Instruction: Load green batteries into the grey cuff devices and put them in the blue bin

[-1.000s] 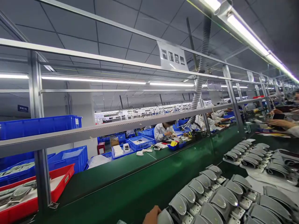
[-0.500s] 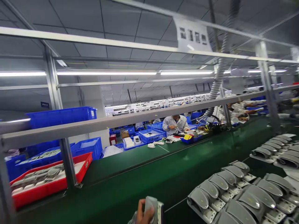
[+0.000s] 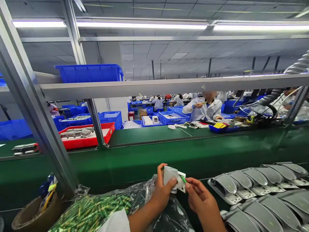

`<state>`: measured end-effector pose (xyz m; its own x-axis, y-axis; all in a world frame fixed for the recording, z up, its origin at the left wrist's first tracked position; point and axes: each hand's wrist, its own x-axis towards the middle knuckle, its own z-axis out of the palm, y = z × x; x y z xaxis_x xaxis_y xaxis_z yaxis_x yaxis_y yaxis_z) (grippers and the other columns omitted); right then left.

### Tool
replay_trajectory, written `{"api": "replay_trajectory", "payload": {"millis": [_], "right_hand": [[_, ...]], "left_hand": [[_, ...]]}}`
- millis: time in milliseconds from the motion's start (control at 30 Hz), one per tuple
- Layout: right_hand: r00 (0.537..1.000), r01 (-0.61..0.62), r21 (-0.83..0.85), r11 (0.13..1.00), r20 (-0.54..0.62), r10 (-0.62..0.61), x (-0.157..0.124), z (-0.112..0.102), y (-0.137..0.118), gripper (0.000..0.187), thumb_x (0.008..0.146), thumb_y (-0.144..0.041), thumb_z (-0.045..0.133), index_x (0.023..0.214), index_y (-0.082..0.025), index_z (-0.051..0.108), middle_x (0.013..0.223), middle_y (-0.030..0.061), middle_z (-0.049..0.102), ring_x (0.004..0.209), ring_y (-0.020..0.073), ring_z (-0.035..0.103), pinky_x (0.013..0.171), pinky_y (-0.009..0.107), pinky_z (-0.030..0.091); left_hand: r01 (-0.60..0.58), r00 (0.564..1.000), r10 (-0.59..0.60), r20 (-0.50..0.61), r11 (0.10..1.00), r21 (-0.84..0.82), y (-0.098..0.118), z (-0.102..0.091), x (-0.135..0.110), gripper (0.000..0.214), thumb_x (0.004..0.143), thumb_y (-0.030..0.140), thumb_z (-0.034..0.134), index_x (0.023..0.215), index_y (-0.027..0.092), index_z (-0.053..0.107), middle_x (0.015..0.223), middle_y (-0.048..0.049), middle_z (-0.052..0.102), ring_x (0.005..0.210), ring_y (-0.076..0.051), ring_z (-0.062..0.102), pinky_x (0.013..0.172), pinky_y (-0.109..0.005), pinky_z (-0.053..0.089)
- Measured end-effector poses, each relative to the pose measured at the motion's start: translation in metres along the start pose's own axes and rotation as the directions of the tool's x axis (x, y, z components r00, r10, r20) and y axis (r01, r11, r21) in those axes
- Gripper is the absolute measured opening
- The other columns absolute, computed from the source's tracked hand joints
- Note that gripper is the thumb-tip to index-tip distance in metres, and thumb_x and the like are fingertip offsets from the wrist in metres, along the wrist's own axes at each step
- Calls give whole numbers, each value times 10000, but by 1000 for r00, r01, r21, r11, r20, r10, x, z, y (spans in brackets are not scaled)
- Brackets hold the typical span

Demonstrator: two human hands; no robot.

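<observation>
My left hand (image 3: 161, 187) is closed round a wrist blood pressure monitor (image 3: 170, 175), with its folded grey cuff towards my palm and its white case facing right. In my right hand (image 3: 200, 196), thumb and fingers pinch a small green battery (image 3: 183, 179), one end against the white case. Below and left of my hands lies a clear plastic bag of green and gold batteries (image 3: 103, 206). Rows of similar grey-cuffed monitors (image 3: 241, 183) lie to the right of my right hand.
A tape roll (image 3: 36, 216) with pens inside stands at lower left, beside a metal post (image 3: 41, 96). Beyond the green bench (image 3: 145, 158) are a red tray (image 3: 82, 141) and blue crates. A shelf rail (image 3: 169, 87) crosses ahead. A person in white (image 3: 205, 108) works opposite.
The view has tilted down and swung left, bringing the battery bag and tape roll into sight. My right hand now shows, holding a battery against the monitor in my left hand.
</observation>
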<state>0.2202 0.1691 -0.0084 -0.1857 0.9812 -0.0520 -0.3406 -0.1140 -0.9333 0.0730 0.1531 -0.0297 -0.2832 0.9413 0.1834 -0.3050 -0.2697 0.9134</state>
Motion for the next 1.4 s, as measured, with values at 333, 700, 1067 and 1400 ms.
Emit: {"api": "replay_trajectory", "payload": {"millis": [333, 700, 1067, 1400], "right_hand": [[925, 324, -474, 819, -22, -380, 16, -24, 8, 573, 850, -704, 639, 1088, -200, 771, 948, 89, 759, 811, 226, 698, 705, 343, 563], [704, 662, -655, 364, 377, -601, 19, -37, 10, 255, 1023, -427, 571, 1009, -209, 702, 849, 26, 718, 594, 144, 576, 612, 296, 497], [801, 586, -744, 320, 473, -366, 17, -36, 5, 210, 984, -296, 460, 779, -252, 474, 714, -4, 595, 609, 161, 525, 598, 279, 374], [854, 516, -856, 40, 511, -94, 11, -32, -8, 214, 1041, -235, 408, 902, -228, 570, 810, 53, 722, 703, 207, 662, 597, 314, 229]], "left_hand": [[-126, 991, 102, 83, 917, 378, -7, -3, 0, 656, 761, 461, 850, 1338, 274, 601, 1237, -81, 612, 1121, -280, 591, 984, -403, 490], [-144, 990, 120, 79, 837, 528, 5, 5, 0, 557, 763, 322, 784, 1298, 283, 636, 1301, -71, 594, 1199, -280, 584, 1072, -429, 448], [-186, 982, 141, 123, 788, 586, 1, 7, 1, 506, 736, 227, 779, 1222, 271, 647, 1255, -59, 598, 1191, -258, 593, 1069, -421, 463], [-165, 985, 116, 125, 842, 514, 1, 5, 5, 501, 728, 288, 804, 1210, 266, 668, 1256, -64, 632, 1181, -273, 599, 1057, -413, 460]]}}
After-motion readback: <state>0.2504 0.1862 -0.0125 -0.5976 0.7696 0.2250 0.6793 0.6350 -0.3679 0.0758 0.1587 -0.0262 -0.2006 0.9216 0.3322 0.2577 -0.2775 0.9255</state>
